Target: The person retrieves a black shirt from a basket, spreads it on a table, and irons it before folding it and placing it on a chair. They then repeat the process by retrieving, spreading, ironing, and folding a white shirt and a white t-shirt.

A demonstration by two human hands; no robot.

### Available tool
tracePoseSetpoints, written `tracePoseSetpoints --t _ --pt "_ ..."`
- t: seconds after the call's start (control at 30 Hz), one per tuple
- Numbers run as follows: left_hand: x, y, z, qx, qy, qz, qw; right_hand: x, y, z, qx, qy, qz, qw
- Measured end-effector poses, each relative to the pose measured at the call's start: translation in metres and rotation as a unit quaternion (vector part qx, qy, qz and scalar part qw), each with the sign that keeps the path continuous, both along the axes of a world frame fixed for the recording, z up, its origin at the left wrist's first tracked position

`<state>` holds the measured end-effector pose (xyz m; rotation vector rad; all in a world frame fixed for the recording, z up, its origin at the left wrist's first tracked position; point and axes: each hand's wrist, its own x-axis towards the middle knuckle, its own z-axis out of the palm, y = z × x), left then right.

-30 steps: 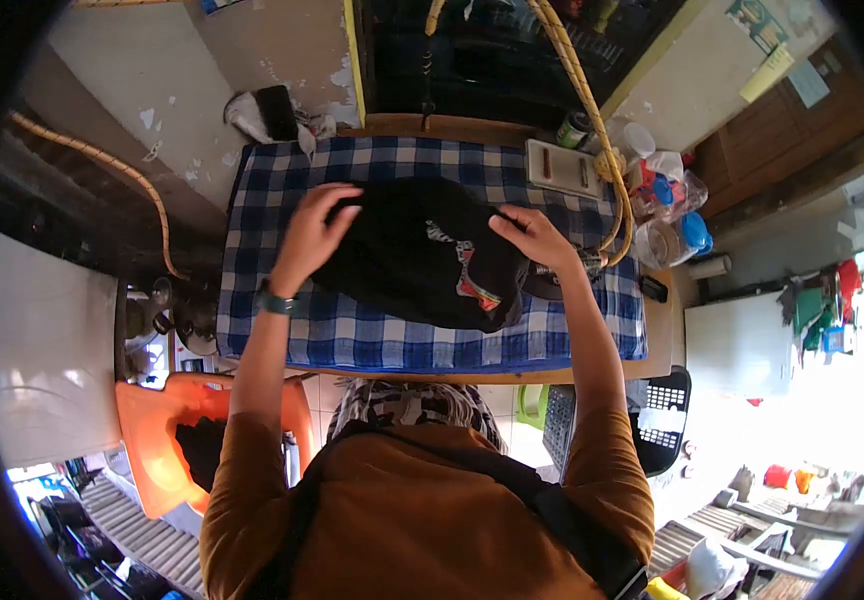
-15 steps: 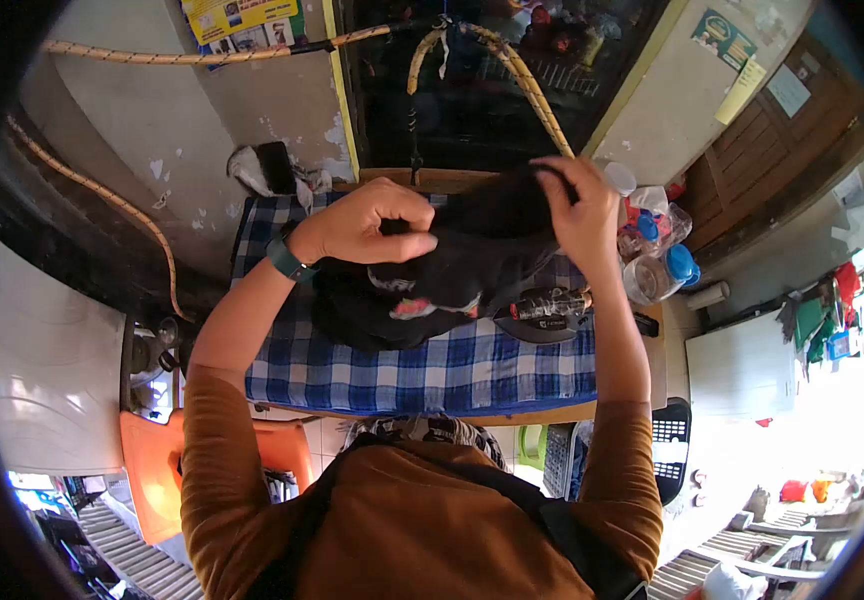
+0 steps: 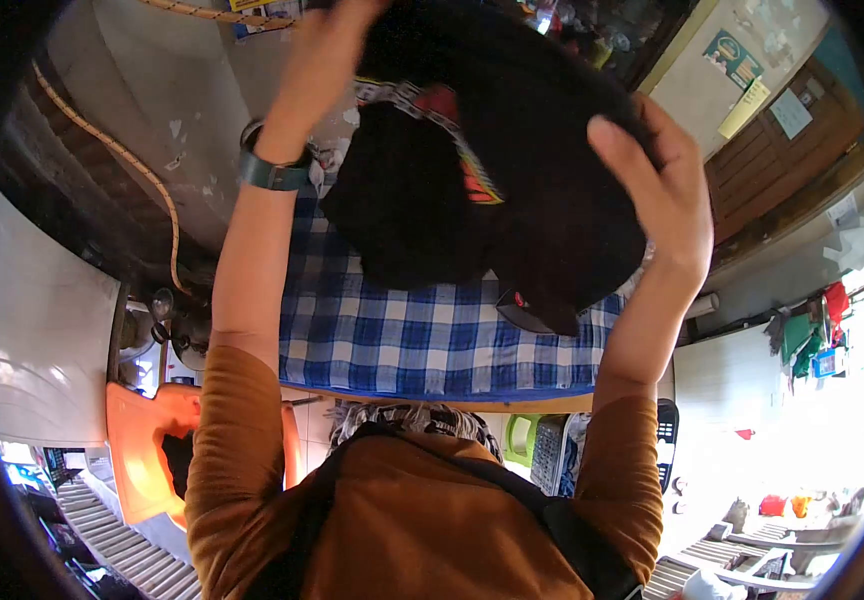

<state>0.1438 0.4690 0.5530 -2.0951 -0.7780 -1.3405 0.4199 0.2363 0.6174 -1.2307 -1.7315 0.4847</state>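
A black cloth garment [image 3: 542,150] with a coloured printed strip hangs raised over a blue-and-white checked cloth [image 3: 392,345]. My right hand [image 3: 662,180] pinches its upper right edge between thumb and fingers. Near the garment's upper left is my left hand [image 3: 327,65], blurred and partly cut off by the top of the view; its fingertips are smeared by motion. A dark flat item [image 3: 527,312] lies on the checked cloth, mostly covered by the garment's lower edge.
An orange chair [image 3: 137,450] stands at the lower left. A grey basket [image 3: 549,455] and a green item [image 3: 520,438] are below the table's front edge. A striped hose [image 3: 142,170] runs along the left wall.
The black garment has been lifted and spread out, higher and nearer the camera. Both hands have moved up and apart, the left one toward the top edge. The view has shifted slightly.
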Motion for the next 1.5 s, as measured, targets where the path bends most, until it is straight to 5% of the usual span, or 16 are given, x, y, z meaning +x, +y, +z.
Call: tracePoseSetpoints --t 0.13,0.27,0.37,0.43,0.5,0.63,0.7,0.73,0.8,0.97,1.03,1.13,1.2,1.3,1.33,1.5 --pt "-0.086 -0.013 -0.049 -0.248 -0.344 -0.353 0.834 -0.015 -0.021 -0.04 -0.067 0.181 0.428 0.883" --pt "-0.217 -0.025 -0.213 -0.437 -0.517 -0.156 0.72 0.038 0.011 -0.142 -0.052 -0.006 0.016 0.998" --pt "-0.31 -0.065 -0.361 -0.64 -0.556 0.056 0.527 0.091 0.004 -0.267 -0.099 -0.432 -0.053 0.895" --pt "-0.342 -0.12 -0.439 -0.741 -0.553 0.115 0.362 0.108 -0.01 -0.334 -0.085 -0.44 -0.044 0.893" --pt "-0.302 -0.175 -0.468 -0.632 -0.603 0.187 0.449 0.121 -0.005 -0.36 -0.073 -0.446 -0.037 0.891" --pt "-0.291 -0.239 -0.525 -0.629 -0.669 0.052 0.393 0.133 0.026 -0.382 -0.099 -0.451 -0.118 0.879" --pt "-0.264 -0.26 -0.528 -0.655 -0.332 0.159 0.66 0.123 0.049 -0.401 -0.018 -0.52 -0.288 0.804" --pt "-0.246 -0.269 -0.509 -0.65 -0.344 0.17 0.656 0.095 0.058 -0.396 -0.009 -0.521 -0.273 0.809" --pt "-0.209 -0.272 -0.433 -0.645 -0.696 -0.079 0.304 0.019 0.072 -0.369 -0.13 -0.442 -0.31 0.832" --pt "-0.183 -0.246 -0.414 -0.561 -0.751 -0.156 0.31 -0.045 0.136 -0.485 -0.511 -0.238 -0.139 0.814" --pt "-0.189 -0.236 -0.408 -0.546 -0.777 -0.139 0.28 -0.072 0.141 -0.503 -0.494 0.442 -0.176 0.727" --pt "-0.199 -0.223 -0.438 -0.556 -0.771 -0.182 0.25 -0.096 0.154 -0.467 -0.431 0.682 -0.055 0.589" --pt "-0.189 -0.223 -0.424 -0.569 -0.545 0.019 0.615 -0.089 0.162 -0.446 -0.349 0.708 -0.015 0.614" --pt "-0.207 -0.21 -0.428 -0.449 -0.505 0.105 0.729 -0.06 0.175 -0.407 -0.263 0.668 -0.044 0.695" --pt "-0.21 -0.199 -0.389 -0.5 -0.673 0.131 0.53 -0.059 0.164 -0.369 -0.208 0.664 -0.092 0.712" --pt "-0.264 -0.202 -0.37 -0.408 -0.533 0.193 0.715 -0.001 0.112 -0.312 -0.08 0.518 -0.133 0.841"
